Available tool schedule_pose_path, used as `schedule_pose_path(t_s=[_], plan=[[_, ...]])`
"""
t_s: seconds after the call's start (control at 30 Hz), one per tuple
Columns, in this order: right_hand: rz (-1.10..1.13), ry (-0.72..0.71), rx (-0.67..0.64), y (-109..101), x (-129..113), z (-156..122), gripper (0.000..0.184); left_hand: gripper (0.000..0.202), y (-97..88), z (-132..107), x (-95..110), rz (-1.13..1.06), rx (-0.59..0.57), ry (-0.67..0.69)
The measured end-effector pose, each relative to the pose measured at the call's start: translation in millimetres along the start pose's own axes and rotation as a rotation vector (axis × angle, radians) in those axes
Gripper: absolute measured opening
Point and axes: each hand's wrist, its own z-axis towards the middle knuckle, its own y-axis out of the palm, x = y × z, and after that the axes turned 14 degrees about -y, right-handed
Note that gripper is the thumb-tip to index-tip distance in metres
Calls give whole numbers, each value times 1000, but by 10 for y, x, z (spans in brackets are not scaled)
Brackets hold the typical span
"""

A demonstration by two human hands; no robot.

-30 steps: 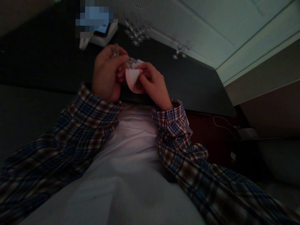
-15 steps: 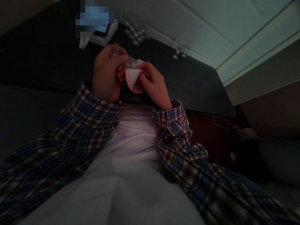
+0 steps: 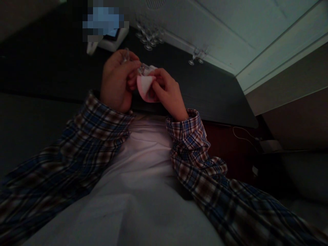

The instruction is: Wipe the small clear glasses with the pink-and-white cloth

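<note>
My left hand (image 3: 115,81) is closed around a small clear glass (image 3: 141,69), which looks like the stemmed ones at the back of the counter. One end of it shows above my left fingers and the other sticks out to the right, with the middle hidden by the fingers. A white cloth with a pink edge (image 3: 145,86) is pinched in my right hand (image 3: 170,93). The cloth lies against the right end of the glass and hangs down in a fold. Both hands are held close together above the dark counter.
On the black counter (image 3: 212,92), several small stemmed glasses (image 3: 148,36) cluster by the pale wall, and a smaller group (image 3: 197,58) stands farther right. A white device with a screen (image 3: 114,41) is at the back left, partly blurred out. A white cable (image 3: 242,135) hangs right.
</note>
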Motion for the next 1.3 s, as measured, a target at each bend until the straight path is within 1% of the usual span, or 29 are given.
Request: schedule_pose_path(t_s=[0.1,0.27,0.5,0.8,0.97,1.1,1.23,1.3], plan=[[2,21,-9,-1,-1,0,17,17,-4,-3,10,0,-22,9],[19,28,-17,-1,-8,-5,14,15,12,-27,30,-25,-47,12],[27,14,-33,2,9,-6,19,12,9,-23,13,-27,-64,10],[-3,-25,-16,-14,-25,-20,16,13,21,-37,15,-23,-48,11],[-4,4,-10,-11,-33,-21,14,15,15,-21,5,-18,-24,8],[30,39,-30,4,-17,-7,17,15,14,-24,16,-20,-32,7],[47,68,-28,9,0,3,22,14,9,-22,22,-9,-9,-1],[56,59,-19,11,6,1,25,14,8,-21,19,-4,-11,1]])
